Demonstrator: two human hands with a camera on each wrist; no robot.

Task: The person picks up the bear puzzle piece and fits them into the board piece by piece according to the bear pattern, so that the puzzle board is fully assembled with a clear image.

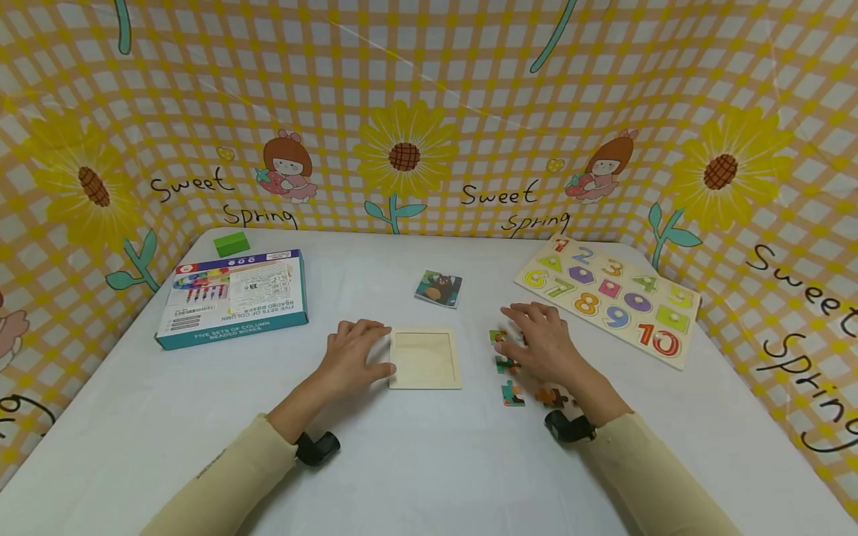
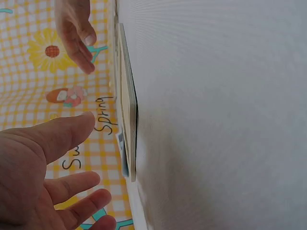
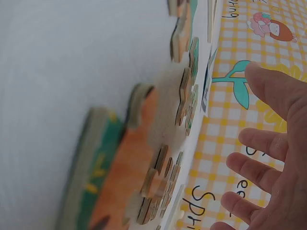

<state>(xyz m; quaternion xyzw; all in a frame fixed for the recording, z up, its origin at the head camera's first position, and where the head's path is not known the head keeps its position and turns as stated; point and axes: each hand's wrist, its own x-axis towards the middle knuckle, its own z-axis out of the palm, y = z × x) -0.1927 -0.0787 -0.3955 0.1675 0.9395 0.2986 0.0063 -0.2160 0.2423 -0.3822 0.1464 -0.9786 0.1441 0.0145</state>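
A square wooden puzzle tray (image 1: 424, 360) with a raised rim lies flat mid-table. My left hand (image 1: 355, 353) is at its left edge, thumb and fingers spread apart; in the left wrist view, no object is between them and the tray (image 2: 128, 103). Over a group of jigsaw pieces to the right of the tray hovers my right hand (image 1: 546, 348), its fingers loosely extended and holding nothing. A teal and orange piece (image 1: 513, 393) and a brown-orange piece (image 1: 551, 397) show below it; others are partly hidden. Close to the right wrist camera is a blurred orange and green piece (image 3: 117, 177).
Behind the tray lies a small picture card (image 1: 439, 289) with a bear. A wooden number board (image 1: 606, 298) is at the back right. At the left are a beaded-boxes carton (image 1: 234, 298) and a green block (image 1: 232, 244). A checked cloth rises behind the table.
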